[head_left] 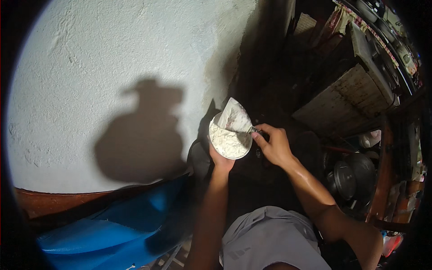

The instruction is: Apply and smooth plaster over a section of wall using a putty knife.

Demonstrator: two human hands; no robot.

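My left hand (221, 160) is wrapped round a round white bowl (245, 154) from below and holds it up in front of me. A thick, lumpy off-white paste like wall putty (228, 142) fills it. In my right hand (273, 145) is the handle of a putty knife, gripped between thumb and fingers. The knife's broad triangular blade (236, 118) is smeared white and stands tilted over the bowl's far side. Its lower edge meets the paste, though I cannot tell how deep it sits.
A rough white wall (135, 45) rises close on the left, with shadows on it. Below lies a blue plastic sheet or cover (108, 234) beside a brown ledge (54, 202). To the right are a worn cabinet (346, 99) and dark pots (345, 180).
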